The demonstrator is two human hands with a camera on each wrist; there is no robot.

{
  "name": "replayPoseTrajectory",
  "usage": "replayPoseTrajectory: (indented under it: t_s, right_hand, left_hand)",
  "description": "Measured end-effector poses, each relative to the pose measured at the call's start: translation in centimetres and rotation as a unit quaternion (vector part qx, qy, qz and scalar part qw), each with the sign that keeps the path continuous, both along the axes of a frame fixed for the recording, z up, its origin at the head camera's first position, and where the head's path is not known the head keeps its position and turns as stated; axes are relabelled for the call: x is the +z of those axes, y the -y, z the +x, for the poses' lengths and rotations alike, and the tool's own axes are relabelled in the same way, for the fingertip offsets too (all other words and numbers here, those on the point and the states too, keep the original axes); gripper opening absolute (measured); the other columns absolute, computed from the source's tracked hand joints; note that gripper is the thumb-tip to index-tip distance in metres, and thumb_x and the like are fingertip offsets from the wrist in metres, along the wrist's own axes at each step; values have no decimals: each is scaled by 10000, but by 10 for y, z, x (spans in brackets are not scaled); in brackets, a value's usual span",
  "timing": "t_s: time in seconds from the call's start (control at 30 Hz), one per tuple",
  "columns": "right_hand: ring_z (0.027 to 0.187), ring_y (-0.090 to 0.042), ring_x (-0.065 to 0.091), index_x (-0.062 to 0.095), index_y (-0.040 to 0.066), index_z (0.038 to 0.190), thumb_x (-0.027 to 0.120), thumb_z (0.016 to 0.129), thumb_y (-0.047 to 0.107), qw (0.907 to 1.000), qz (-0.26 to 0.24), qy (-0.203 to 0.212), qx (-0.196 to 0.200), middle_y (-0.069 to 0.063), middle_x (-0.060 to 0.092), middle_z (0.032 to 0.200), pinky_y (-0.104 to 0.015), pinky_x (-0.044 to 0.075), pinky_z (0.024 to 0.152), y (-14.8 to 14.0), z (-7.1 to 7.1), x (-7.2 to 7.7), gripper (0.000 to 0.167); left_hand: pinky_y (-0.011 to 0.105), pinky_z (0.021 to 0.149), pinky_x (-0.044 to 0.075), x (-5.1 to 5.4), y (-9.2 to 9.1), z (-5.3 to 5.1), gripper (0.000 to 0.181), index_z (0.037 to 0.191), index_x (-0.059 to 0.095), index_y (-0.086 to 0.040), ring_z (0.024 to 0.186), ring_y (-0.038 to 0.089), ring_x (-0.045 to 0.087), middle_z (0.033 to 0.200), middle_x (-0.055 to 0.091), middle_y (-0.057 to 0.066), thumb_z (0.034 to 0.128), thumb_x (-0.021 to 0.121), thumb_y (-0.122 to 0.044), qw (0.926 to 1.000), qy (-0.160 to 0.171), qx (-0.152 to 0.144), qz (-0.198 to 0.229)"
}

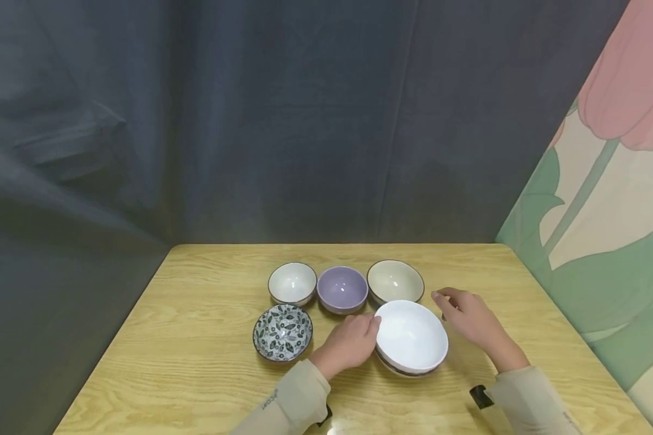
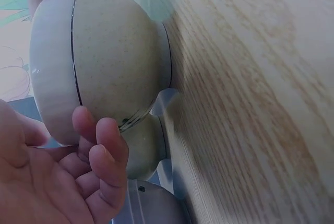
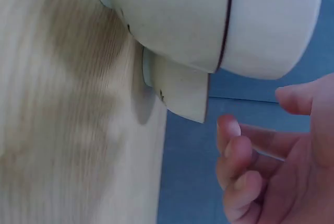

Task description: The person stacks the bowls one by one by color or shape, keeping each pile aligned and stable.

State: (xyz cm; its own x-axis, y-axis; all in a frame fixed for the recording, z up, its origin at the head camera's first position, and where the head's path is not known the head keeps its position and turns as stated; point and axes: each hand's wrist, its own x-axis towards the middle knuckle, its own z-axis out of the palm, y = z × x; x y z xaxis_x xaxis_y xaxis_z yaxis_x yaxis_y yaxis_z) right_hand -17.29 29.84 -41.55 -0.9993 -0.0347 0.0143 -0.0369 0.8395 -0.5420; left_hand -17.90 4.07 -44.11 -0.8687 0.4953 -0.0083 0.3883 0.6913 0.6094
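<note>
A white bowl (image 1: 412, 335) sits inside a speckled beige bowl (image 2: 117, 51) with a dark rim line, at the table's front right. My left hand (image 1: 350, 341) grips the white bowl's left rim, thumb at the edge. In the left wrist view its curled fingers (image 2: 107, 153) lie under the white bowl's side, close to the beige bowl's rim. To the right of the stacked bowls is my right hand (image 1: 470, 320). Its fingers are loosely bent and hold nothing; in the right wrist view a gap separates the thumb (image 3: 297, 98) from the white bowl.
Behind stand a small white bowl (image 1: 292, 283), a purple bowl (image 1: 342, 289) and a cream bowl (image 1: 395, 281) in a row. A leaf-patterned bowl (image 1: 282, 333) is at the front left. A dark curtain (image 1: 305, 121) closes off the back of the wooden table (image 1: 196, 362).
</note>
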Motion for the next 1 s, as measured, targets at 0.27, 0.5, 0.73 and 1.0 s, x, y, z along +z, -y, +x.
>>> replayPoseTrajectory:
  t_s: [0.27,0.5,0.73,1.0]
  right_hand:
    - [621,-193,637,403,-110,1424,496,1014,485,9975,-388,571,-158,-160,688,934,-334,504,525,-6,-34,-12,729]
    - [750,-216,672,425,-140,1381,487,1030,390,9957,-597,694,-103,-176,705,924,-339,533,561,-3,-52,-27,638]
    - [897,-294,677,487,-171,1293,467,1035,286,9946,-879,550,-20,-232,695,1004,-419,560,754,4,-59,-38,525]
    - [965,-355,645,513,-233,1257,419,1000,150,9904,-1298,361,-300,-339,646,1110,-475,547,846,13,-59,-40,470]
  left_hand:
    - [425,1032,467,3,4,3,622,1341,630,-124,1218,261,607,1275,672,62,1076,211,-500,9997,201,-41,100]
    - [419,954,501,8,9,7,611,1210,674,-134,1037,208,654,953,683,5,1072,216,-513,9997,212,-85,41]
    - [443,993,485,11,11,9,632,1305,624,-110,1084,221,649,1086,704,28,1066,219,-533,9996,280,-3,52]
    - [469,1136,363,9,15,15,740,1549,360,-88,1395,304,447,1564,415,66,1041,200,-602,9990,424,84,146]
